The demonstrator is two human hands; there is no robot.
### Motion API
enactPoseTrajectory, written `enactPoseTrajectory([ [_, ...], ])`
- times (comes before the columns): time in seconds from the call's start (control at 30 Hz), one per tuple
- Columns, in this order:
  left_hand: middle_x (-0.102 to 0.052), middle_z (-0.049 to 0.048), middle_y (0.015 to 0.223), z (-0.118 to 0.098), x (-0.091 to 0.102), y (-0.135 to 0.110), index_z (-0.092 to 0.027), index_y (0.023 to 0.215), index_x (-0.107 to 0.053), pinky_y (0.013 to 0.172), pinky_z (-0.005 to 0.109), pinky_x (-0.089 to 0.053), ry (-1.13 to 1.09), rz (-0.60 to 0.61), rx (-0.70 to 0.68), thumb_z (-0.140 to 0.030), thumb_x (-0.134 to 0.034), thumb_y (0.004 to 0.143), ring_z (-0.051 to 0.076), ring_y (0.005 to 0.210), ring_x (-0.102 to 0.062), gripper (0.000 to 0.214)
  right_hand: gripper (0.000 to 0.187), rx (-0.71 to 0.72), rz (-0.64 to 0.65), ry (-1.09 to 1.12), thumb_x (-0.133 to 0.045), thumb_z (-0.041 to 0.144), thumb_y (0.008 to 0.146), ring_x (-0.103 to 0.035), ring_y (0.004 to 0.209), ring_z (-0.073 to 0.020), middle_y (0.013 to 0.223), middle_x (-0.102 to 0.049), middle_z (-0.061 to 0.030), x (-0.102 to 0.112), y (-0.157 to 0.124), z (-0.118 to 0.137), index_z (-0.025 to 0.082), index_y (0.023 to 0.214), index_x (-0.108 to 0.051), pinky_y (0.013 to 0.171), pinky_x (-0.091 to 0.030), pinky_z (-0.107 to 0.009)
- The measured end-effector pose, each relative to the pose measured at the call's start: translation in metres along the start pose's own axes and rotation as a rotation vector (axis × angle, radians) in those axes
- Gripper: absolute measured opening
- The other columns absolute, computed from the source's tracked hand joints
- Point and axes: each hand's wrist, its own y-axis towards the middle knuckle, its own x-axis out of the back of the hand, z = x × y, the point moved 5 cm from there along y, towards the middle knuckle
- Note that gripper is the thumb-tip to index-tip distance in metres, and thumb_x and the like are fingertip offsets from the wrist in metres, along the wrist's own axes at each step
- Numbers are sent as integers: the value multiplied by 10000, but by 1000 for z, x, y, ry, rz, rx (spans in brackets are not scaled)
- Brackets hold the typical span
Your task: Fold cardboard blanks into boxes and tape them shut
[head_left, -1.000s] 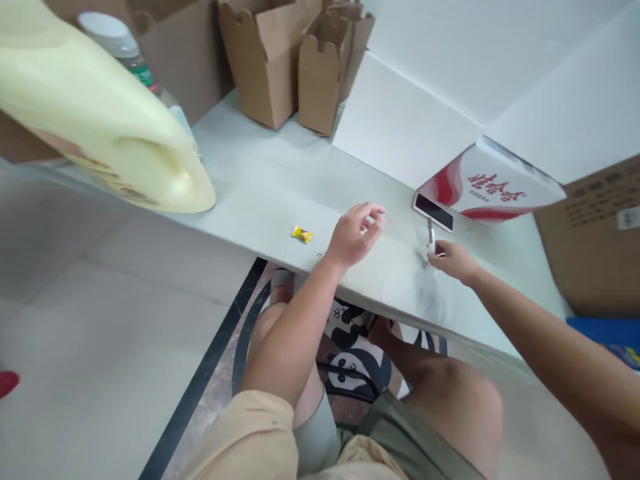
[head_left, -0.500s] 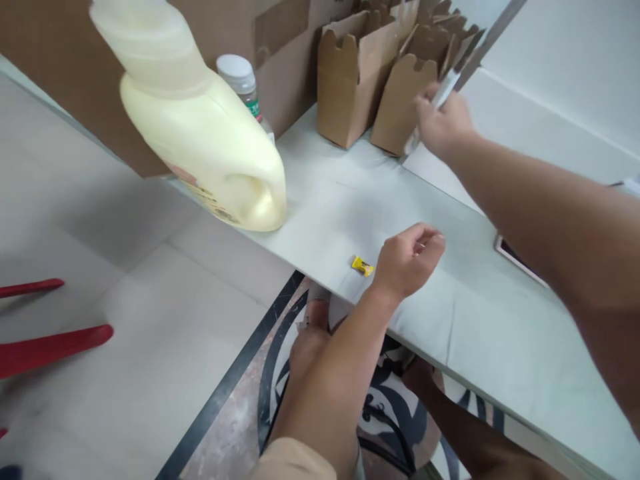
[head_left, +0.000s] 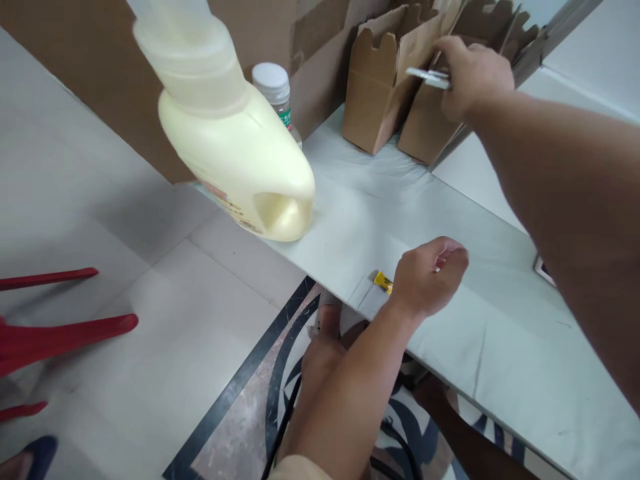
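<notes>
Where the right hand [head_left: 473,73] grips: up at the open tops of the cardboard boxes [head_left: 373,100], fingers closed tight round a slim white stick [head_left: 425,75].
Stick: pinched at one end, free end jutting left of the grip, level with the flaps, not inside any box.
Left hand [head_left: 430,277]: loosely curled on the table [head_left: 500,333], well nearer than the grip; impossible to tell whether holding anything.
Candy [head_left: 383,282]: small yellow wrapper, just beside the left hand.
Step, by judgement: holding the stick at the mouth of the boxes.
Next move: calls for tipping the free end down past the flaps without nudging them.
Jug [head_left: 240,153]: cream, far left of the grip; label mostly hidden, unreadable.
Bottle [head_left: 274,87]: white cap, green label, print too small to read.
</notes>
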Motion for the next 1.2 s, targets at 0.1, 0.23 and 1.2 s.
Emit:
enactPoseTrajectory([
  [0.1, -646, 9, 858, 0, -2, -3, -208, 839, -632, 846, 285, -462, 11, 8, 21, -408, -542, 885, 119, 812, -567, 224, 681, -79, -68, 91, -418, 161, 892, -485, 1376, -428, 1431, -549, -264, 10, 0, 14, 61, 1551, -281, 1070, -351, -615],
  [0.23, -651, -5, 870, 1, -7, -4, -213, 812, -607, 784, 268, -449, 39, 9, 49, -372, -519, 894, 108, 812, -567, 200, 778, -129, 72, 6, -445, 214, 891, -461, 1390, -435, 1477, -511, -236, 7, 11, 46, 141, 1612, -162, 1068, -352, -588],
  [1.2, -566, 34, 892, -9, 29, -7, -216, 834, -524, 895, 296, -449, 81, -699, -477, -242, -496, 931, 166, 919, -543, 104, 321, -147, 72, -95, -495, 119, 773, -600, 1219, -502, 1080, -687, -298, 58, -122, -22, -87, 952, -664, 956, -470, -638],
])
